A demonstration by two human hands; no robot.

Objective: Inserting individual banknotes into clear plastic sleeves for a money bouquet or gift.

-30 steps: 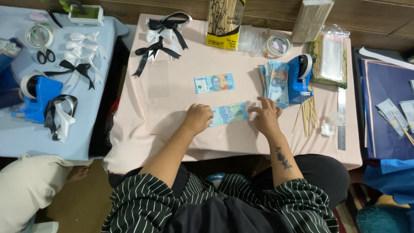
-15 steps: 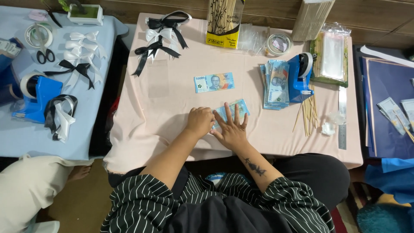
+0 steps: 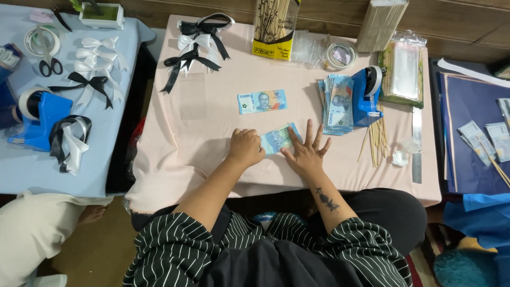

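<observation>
A blue banknote (image 3: 277, 140) lies on the pink tablecloth (image 3: 207, 133) in front of me. My left hand (image 3: 245, 148) is curled into a loose fist and pins the note's left end. My right hand (image 3: 306, 150) lies flat with fingers spread over the note's right end. A second blue banknote (image 3: 262, 101) rests flat farther back. A stack of blue banknotes (image 3: 337, 103) sits to the right, beside a blue tape dispenser (image 3: 366, 95).
Thin wooden sticks (image 3: 375, 140) and a metal ruler (image 3: 416, 144) lie at the right. Black and white ribbon bows (image 3: 197, 43), a stick box (image 3: 275, 27) and a tape roll (image 3: 340, 55) line the back. A light-blue table (image 3: 106, 133) at left holds another dispenser (image 3: 37, 119), scissors (image 3: 50, 67) and bows.
My right hand has slid leftward along the note, from its right edge to lie flat over it with fingers spread. The left hand has stayed on the left end.
</observation>
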